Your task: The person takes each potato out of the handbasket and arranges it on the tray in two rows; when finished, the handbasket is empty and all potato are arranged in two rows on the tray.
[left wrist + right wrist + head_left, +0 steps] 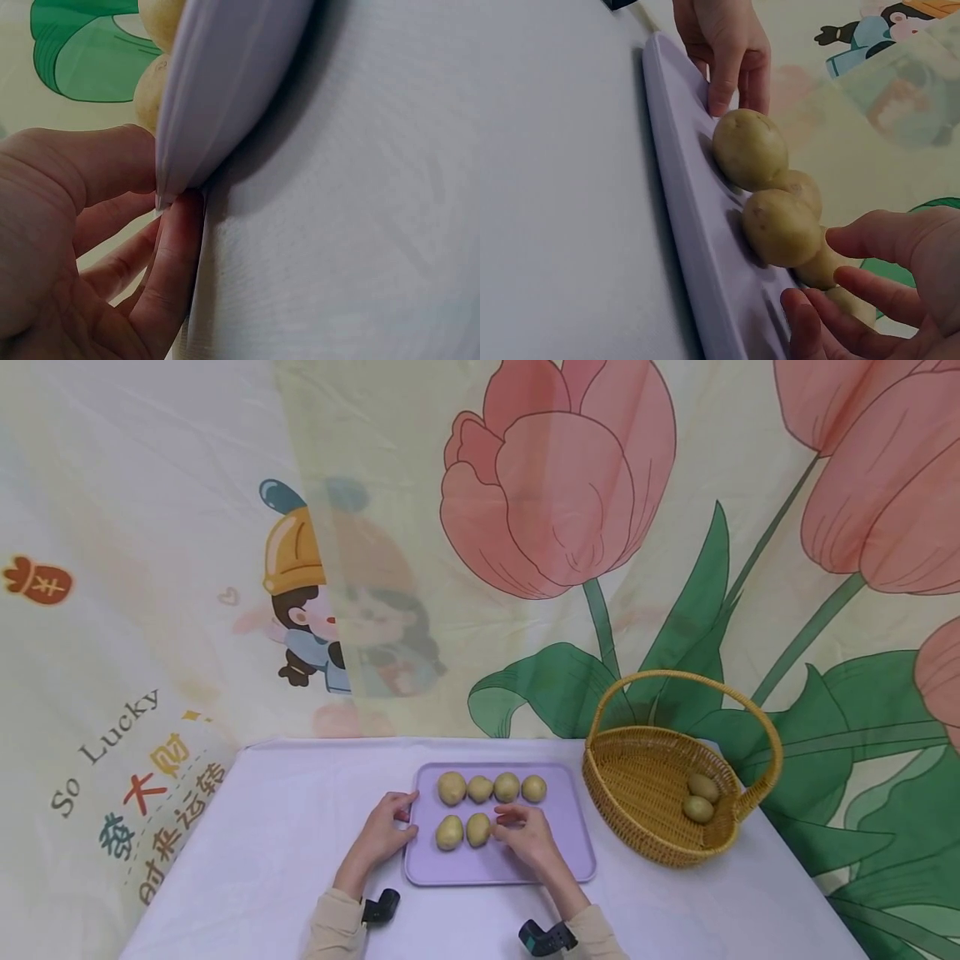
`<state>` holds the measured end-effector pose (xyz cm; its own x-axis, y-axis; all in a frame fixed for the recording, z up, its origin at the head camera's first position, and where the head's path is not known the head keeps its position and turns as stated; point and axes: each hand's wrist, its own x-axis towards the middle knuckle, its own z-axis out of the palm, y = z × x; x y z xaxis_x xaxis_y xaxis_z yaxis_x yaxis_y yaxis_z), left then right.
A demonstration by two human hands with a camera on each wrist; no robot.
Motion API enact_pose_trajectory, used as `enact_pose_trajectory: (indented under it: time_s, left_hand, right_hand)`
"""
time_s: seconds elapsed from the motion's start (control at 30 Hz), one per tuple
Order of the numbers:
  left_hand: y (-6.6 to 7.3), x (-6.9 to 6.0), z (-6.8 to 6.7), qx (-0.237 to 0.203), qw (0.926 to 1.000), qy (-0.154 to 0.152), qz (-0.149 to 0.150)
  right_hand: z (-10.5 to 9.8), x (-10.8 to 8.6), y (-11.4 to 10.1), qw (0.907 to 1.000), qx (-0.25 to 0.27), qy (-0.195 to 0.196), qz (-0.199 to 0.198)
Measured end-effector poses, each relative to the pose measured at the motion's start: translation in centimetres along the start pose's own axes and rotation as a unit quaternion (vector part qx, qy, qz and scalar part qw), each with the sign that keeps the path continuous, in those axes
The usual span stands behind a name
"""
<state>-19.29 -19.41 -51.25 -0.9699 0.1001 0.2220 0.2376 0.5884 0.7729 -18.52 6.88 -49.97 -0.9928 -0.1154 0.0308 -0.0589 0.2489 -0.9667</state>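
Note:
A lilac tray (517,865) lies on the table, with a back row of several potatoes (452,788) and a front row of two, a left one (449,832) and a right one (477,830). At the tray's left edge, my left hand (381,833) pinches the rim; the left wrist view shows the thumb (124,161) on the rim and fingertips low against its outside. My right hand (529,838) is over the tray, just right of the front right potato. Its fingers are spread apart beside that potato (778,227), and whether they touch it I cannot tell.
To the tray's right stands a wicker basket (637,835) with a tall handle, holding two potatoes (699,808). White cloth (285,810) covers the table. Behind it hangs a printed curtain (390,527) with tulips.

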Motion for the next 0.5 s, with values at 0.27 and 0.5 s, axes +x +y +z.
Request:
enact_pose_trajectory:
  time_s: [0.27, 0.5]
  left_hand:
    - [-0.1, 0.1, 0.0, 0.003, 1.0000, -0.003, -0.004]
    - [-0.1, 0.0, 0.0, 0.000, 0.9998, -0.008, -0.017]
  right_hand:
    - [-1.6, 0.0, -0.7, 0.9999, 0.008, 0.012, 0.004]
    - [-3.4, 0.2, -2.4, 0.9985, 0.015, 0.052, -0.009]
